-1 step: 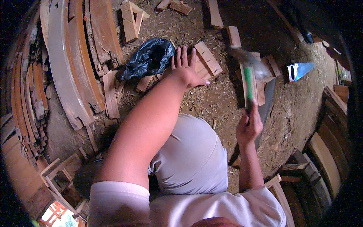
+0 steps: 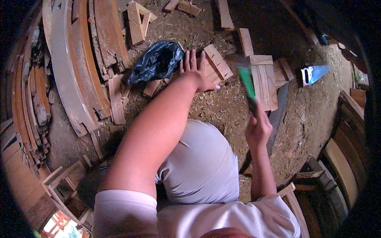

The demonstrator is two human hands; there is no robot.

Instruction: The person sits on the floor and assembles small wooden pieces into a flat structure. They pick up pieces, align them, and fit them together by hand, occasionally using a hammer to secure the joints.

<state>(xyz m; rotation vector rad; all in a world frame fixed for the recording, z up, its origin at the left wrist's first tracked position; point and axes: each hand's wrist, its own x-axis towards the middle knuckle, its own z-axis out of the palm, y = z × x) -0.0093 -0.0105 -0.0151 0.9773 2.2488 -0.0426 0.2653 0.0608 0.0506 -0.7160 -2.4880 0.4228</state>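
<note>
My left hand [image 2: 195,78] lies flat with its fingers spread, pressing on a wooden piece made of nailed boards [image 2: 218,63]. Nail heads show along the piece's raised strip. In my right hand [image 2: 258,125] is a hammer with a green handle [image 2: 246,82], its head blurred by motion. That head hangs between the piece under my left hand and a second nailed board assembly [image 2: 263,81] to the right. A crumpled black plastic bag [image 2: 158,61] lies just left of my left hand.
Long planks [image 2: 75,59] are stacked along the left side. A handsaw with a white handle [image 2: 307,75] rests on the dirt floor at the right. Past the bag stands a triangular wooden frame [image 2: 139,23]. More lumber [image 2: 341,166] leans at the lower right.
The hammer has swung left, away from the right-hand board assembly, and my right hand has shifted slightly left with it. My left hand has stayed in place.
</note>
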